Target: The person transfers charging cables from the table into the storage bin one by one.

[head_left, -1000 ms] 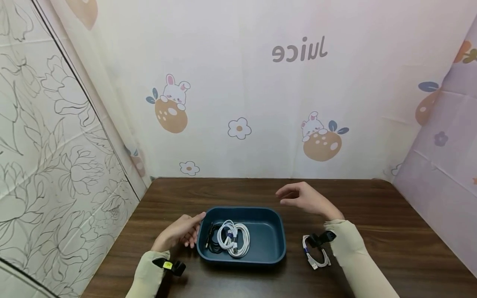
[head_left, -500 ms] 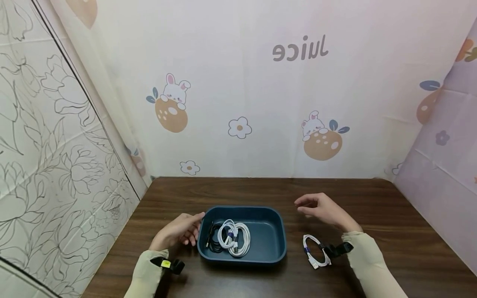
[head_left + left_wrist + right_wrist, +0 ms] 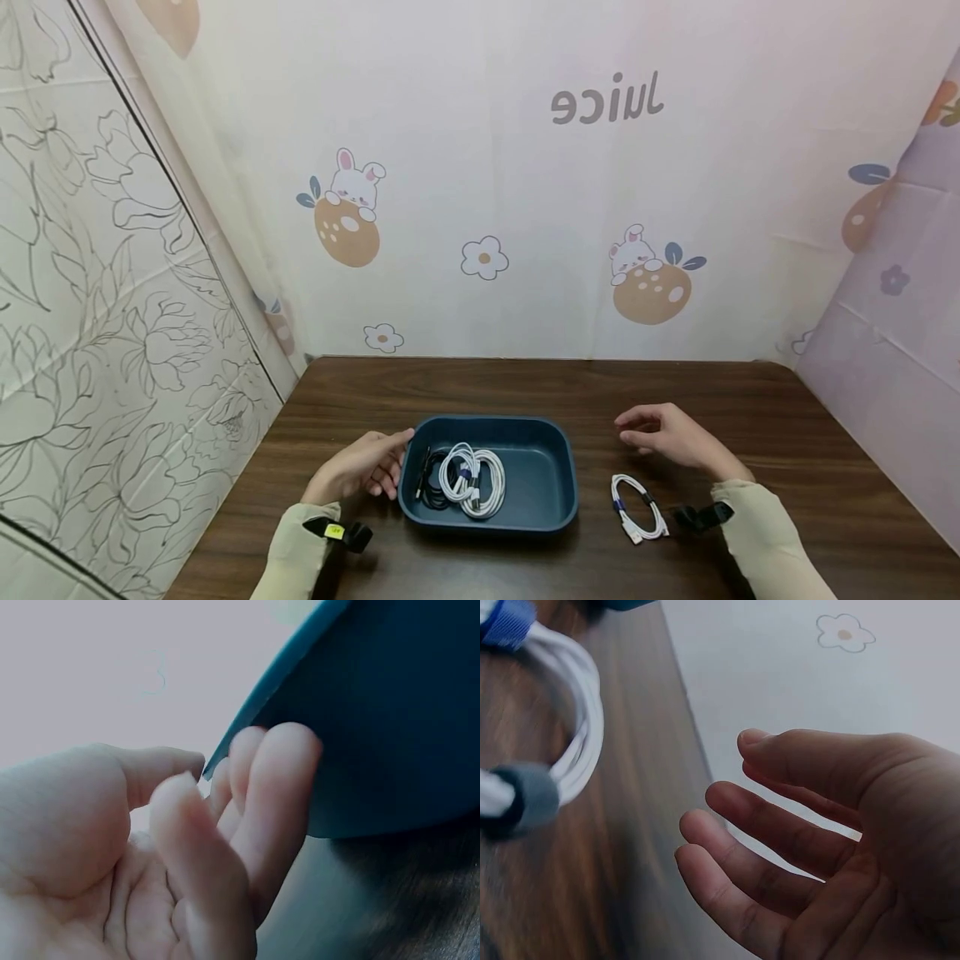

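My left hand [image 3: 363, 467] is at the left end of a dark blue rectangular bin [image 3: 561, 496]. Its thumb tip touches the rim [image 3: 247, 712] in the left wrist view, with relaxed, bent fingers beside the outer wall. In the bin's left half lie a black coiled cable [image 3: 432, 502] and overlapping white coiled cables [image 3: 498, 483], bundled with ties. My right hand [image 3: 675, 435] hovers over the table right of the bin, fingers loosely curved and holding nothing. Near it on the tabletop is another white USB cable [image 3: 592, 720], coiled with blue and dark straps.
The brown wooden table [image 3: 480, 575] runs back to a pale printed curtain [image 3: 540, 183]. A floral panel [image 3: 127, 275] stands along the left side. The bin's right half shows bare floor.
My right hand has moved right and toward me, away from the bin, and the white cable on the table is now fully uncovered. The left hand and bin stay almost still.
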`<state>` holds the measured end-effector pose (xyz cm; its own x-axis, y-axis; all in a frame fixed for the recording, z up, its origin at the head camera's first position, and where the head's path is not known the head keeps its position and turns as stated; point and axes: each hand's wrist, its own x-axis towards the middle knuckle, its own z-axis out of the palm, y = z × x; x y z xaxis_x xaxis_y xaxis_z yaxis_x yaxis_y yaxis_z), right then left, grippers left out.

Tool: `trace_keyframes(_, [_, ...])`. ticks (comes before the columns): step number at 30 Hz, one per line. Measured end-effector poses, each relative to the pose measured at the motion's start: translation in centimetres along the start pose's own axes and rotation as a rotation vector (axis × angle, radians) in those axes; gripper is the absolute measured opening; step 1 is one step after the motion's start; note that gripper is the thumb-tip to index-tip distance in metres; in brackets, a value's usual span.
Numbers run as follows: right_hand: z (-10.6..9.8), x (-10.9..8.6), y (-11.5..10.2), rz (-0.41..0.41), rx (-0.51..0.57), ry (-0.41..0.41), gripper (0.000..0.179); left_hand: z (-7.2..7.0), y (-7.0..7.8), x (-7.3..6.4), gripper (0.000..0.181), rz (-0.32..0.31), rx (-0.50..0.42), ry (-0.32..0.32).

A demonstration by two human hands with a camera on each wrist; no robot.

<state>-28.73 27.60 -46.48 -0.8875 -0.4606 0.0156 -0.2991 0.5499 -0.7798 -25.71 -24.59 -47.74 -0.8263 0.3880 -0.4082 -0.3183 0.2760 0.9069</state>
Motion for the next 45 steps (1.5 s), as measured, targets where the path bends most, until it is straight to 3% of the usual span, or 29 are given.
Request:
trace_keyframes(22, [-0.1,-1.4,2.1,0.055,0.157,-0.103,0.039,0.3,-0.1,0.4,0.055,-0.011,-0.036,-0.014])
trace_keyframes(30, [0.0,-1.4,2.3,0.01,0.193,-0.165,0.037,0.3,-0.1,0.3,0.055,-0.005,-0.015,-0.017])
trace_keyframes(36, [0.2,-1.3,2.2,-0.055,0.13,-0.21,0.037,0.2,-0.2,0.2,0.056,-0.005,-0.009,-0.01])
trace_keyframes(45, [0.5,-1.2,2.1,-0.096,0.235,-0.307,0.037,0.1,-0.1,0.2,0.057,0.01,-0.013,-0.017])
